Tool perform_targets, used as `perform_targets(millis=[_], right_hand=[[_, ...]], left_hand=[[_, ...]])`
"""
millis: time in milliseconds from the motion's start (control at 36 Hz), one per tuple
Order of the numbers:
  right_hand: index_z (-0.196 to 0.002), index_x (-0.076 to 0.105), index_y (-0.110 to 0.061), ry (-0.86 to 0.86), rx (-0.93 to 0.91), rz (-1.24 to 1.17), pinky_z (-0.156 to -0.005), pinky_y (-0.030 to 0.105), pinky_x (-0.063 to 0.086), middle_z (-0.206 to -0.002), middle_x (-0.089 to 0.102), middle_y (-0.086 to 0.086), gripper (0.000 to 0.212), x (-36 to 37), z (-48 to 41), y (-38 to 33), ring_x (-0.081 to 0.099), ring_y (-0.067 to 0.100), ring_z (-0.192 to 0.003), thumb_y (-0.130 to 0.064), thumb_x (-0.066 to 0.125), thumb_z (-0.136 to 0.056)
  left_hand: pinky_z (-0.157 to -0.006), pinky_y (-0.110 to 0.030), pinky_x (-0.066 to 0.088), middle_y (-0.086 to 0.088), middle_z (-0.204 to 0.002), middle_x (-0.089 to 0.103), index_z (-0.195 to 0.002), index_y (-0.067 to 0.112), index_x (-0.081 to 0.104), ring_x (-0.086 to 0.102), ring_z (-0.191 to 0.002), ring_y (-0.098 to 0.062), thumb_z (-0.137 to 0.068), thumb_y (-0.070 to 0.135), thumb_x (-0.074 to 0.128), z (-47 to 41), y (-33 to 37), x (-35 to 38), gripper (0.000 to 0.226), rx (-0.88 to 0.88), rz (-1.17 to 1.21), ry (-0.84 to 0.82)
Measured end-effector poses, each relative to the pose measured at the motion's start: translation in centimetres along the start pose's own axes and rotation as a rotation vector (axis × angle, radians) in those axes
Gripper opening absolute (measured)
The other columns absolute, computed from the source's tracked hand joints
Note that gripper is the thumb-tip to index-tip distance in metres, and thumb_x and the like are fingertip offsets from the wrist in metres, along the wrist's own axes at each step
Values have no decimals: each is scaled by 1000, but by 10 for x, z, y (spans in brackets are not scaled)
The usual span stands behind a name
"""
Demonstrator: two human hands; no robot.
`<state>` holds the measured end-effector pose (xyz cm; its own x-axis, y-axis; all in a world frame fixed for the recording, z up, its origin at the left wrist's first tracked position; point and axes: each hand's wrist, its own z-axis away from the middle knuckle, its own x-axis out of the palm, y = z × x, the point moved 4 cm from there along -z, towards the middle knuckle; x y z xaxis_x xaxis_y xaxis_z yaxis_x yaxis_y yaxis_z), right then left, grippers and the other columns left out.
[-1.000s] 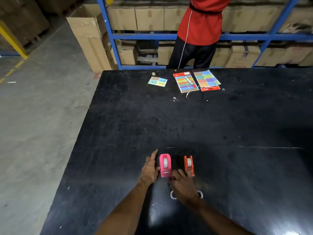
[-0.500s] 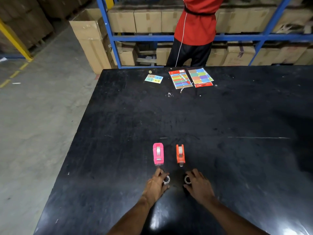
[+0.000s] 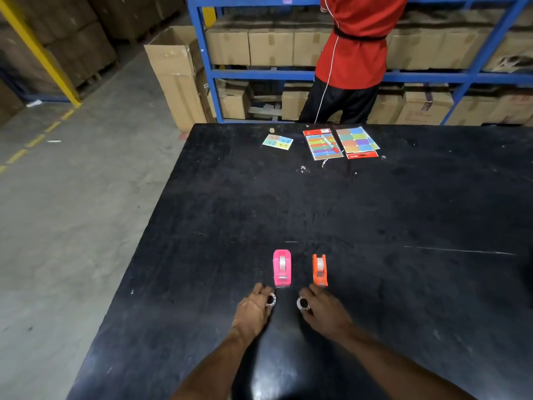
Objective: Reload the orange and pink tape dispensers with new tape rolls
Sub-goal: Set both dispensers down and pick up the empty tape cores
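A pink tape dispenser [image 3: 282, 267] and a smaller orange tape dispenser [image 3: 320, 270] stand side by side on the black table [image 3: 403, 284], each with a pale roll showing in it. Just in front of them my left hand [image 3: 253, 310] holds a small tape roll [image 3: 271, 299] by its fingertips. My right hand [image 3: 323, 311] holds a second small tape roll [image 3: 302, 303] the same way. Both rolls are tilted on edge, low over the table, apart from the dispensers.
At the table's far edge lie a small coloured card [image 3: 277, 142] and two coloured sticker sheets [image 3: 341, 143] with a pen. A person in a red top [image 3: 354, 53] stands there at blue shelving [image 3: 213, 70] full of cardboard boxes. Concrete floor lies to the left.
My hands drew back from the dispensers to the two rolls in front of them and closed on one roll each. The rolls now stand tilted up off the table.
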<state>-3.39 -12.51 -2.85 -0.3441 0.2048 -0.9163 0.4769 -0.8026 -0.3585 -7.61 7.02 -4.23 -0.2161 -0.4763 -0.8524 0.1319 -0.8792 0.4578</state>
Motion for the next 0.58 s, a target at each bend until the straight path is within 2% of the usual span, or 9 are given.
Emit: perform_targets(millis=[56,139,222,278,333,417,500,583], right_hand=[[-106,56,-20,32,-24,37,-77,39,53,-104,57,2,24,-8,-18,-16,63,26,-94,-29,60,-84],[-107,61,-16,45,-27,81,-81,39,52,-106,62,5,26,-19,-44,-39,63,26,-94,-25,63,-83],[-99,66,-16,59,-23,179,-79,38,51,-100,69,5,28,-18,-75,-61,67,26,-87,-24,72,-74],[-99,67,-20,35,-9,230,-82,39,49,-98,70,2,31,-15,-87,-66,66,24,-92,-28,74,-70],[-96,65,-23,22,8,273,-85,41,42,-96,69,-1,31,-10,-102,-73,63,24,-96,-29,74,-67],[-89,64,-25,-14,37,307,-83,41,28,-89,69,-3,30,-2,-119,-83,62,24,-91,-27,76,-62],[-90,64,-24,-48,53,316,-83,43,30,-89,68,-3,27,5,-130,-89,60,25,-94,-27,74,-65],[-89,65,-23,-100,101,332,-81,43,29,-87,68,-3,28,15,-140,-93,58,24,-93,-29,76,-64]], left_hand=[[-89,-35,48,2,-127,49,-123,26,51,61,-106,-23,-92,35,48,-7,-14,-22,32,-16,-12,23],[-89,-35,48,0,-129,50,-118,23,53,61,-107,-25,-91,35,50,-18,-35,-48,30,-35,-37,29],[-86,-35,48,1,-125,51,-113,23,55,62,-104,-25,-91,36,52,-31,-59,-73,26,-50,-43,28],[-86,-35,48,1,-124,51,-113,22,55,62,-104,-25,-91,35,52,-37,-63,-80,26,-39,-54,26],[-88,-37,48,0,-126,50,-114,22,55,61,-105,-26,-90,35,52,-46,-71,-84,27,-31,-46,8],[-89,-38,48,-1,-127,50,-114,23,55,61,-106,-28,-89,33,54,-57,-83,-83,27,-23,-38,-20],[-90,-37,49,-2,-125,50,-116,21,56,62,-106,-29,-85,22,58,-66,-87,-78,31,-16,-62,-65],[-99,-36,46,-2,-136,46,-126,20,52,58,-115,-27,-85,17,58,-75,-95,-67,41,-20,-56,-106]])
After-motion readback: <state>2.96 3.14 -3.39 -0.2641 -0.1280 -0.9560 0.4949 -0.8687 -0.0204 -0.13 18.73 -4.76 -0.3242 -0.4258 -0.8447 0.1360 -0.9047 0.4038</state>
